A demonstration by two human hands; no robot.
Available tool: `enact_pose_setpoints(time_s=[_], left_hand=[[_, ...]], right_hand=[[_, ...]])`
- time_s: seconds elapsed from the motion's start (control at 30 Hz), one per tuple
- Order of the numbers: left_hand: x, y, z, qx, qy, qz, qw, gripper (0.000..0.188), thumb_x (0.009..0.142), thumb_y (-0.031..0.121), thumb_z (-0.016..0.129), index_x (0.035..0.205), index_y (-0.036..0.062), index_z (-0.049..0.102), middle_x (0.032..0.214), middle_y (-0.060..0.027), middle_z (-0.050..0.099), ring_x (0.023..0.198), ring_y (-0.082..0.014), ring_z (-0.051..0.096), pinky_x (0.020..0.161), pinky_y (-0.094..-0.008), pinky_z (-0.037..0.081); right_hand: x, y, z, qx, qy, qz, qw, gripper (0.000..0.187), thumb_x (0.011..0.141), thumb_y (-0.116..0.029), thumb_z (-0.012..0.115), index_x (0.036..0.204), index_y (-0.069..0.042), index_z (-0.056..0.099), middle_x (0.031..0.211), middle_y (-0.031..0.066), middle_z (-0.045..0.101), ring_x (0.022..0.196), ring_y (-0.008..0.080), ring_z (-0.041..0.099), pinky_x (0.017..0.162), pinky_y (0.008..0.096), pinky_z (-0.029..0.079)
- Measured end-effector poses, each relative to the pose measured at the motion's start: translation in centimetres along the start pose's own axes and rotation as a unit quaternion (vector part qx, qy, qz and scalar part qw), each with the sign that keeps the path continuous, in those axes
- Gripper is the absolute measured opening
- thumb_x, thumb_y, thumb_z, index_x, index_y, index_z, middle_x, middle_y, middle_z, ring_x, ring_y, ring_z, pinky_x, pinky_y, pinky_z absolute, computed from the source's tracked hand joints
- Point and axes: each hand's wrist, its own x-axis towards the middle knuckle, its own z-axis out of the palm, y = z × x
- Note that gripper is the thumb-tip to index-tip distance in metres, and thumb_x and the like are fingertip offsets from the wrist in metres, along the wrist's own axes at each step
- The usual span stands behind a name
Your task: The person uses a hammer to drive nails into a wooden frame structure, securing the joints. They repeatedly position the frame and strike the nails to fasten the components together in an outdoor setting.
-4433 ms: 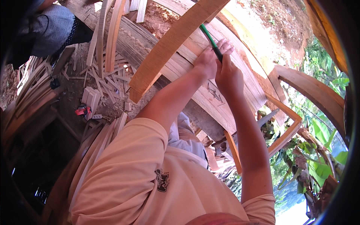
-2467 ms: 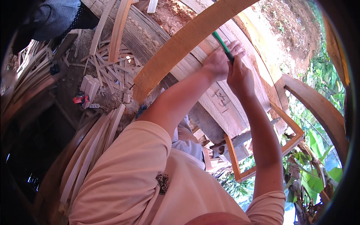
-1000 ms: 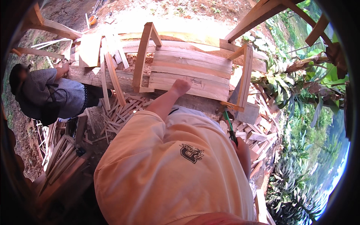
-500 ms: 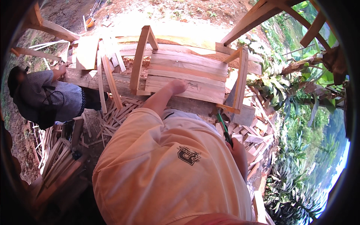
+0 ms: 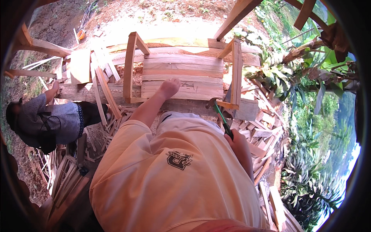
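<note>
A slatted wooden piece, like a small seat with leg frames at both ends, lies across a heavy timber beam. My left hand is closed over its near slats; whatever the fingers may hold is hidden. To the right, my right hand grips the dark end of a hammer with a green and black handle. The hammer's head is up by the near foot of the right leg frame, in front of the slats. From this view I cannot tell if it touches the wood.
A co-worker stands at the left, one hand on the beam. Loose strips and a pale board lean nearby. Scrap wood is heaped at the right and below. Roof posts rise at the far side; plants grow at the right.
The view has shifted a little. My right hand has moved the hammer forward and up, toward the slatted piece. My left hand stays closed on the slats, slightly further left.
</note>
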Motion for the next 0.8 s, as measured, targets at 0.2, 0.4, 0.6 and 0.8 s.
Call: enact_pose_setpoints(time_s=[0.2,0.4,0.6,0.8], left_hand=[[-2.1,4.0,-7.5,-0.149,0.057,-0.163,0.974,0.013,0.086,0.011,0.069,0.093,0.0066,0.059,0.088,-0.0097,0.063,0.080,-0.0275,0.070,0.067,-0.0416,0.057],[-5.3,6.3,-20.9,-0.367,0.177,-0.175,0.896,0.019,0.088,0.001,0.067,0.101,0.0049,0.054,0.091,-0.0112,0.064,0.080,-0.0280,0.071,0.070,-0.0404,0.058],[-9.5,1.5,-31.4,-0.350,0.356,-0.212,0.840,0.021,0.093,-0.008,0.059,0.109,0.0005,0.048,0.095,-0.0147,0.064,0.083,-0.0234,0.069,0.076,-0.0341,0.058],[-14.3,-6.9,-33.3,-0.311,0.453,-0.332,0.767,0.011,0.104,-0.004,0.049,0.114,0.0002,0.046,0.098,-0.0122,0.062,0.082,-0.0162,0.064,0.076,-0.0306,0.055]], right_hand=[[8.4,-2.2,4.2,0.039,-0.005,-0.051,0.998,0.028,0.103,-0.025,0.060,0.107,0.002,0.061,0.099,0.0304,0.071,0.098,0.0510,0.067,0.083,0.0558,0.051],[20.9,-7.4,9.2,-0.043,0.065,-0.084,0.993,0.028,0.105,-0.021,0.051,0.117,0.003,0.056,0.094,0.0333,0.071,0.092,0.0534,0.068,0.082,0.0607,0.053],[28.0,-8.0,13.7,-0.129,0.115,-0.084,0.981,0.023,0.106,-0.021,0.050,0.115,0.000,0.056,0.089,0.0307,0.071,0.086,0.0508,0.070,0.075,0.0608,0.054],[28.0,-7.3,16.9,-0.138,0.151,-0.076,0.976,0.022,0.105,-0.018,0.052,0.119,-0.002,0.054,0.087,0.0258,0.072,0.083,0.0482,0.071,0.072,0.0603,0.055]])
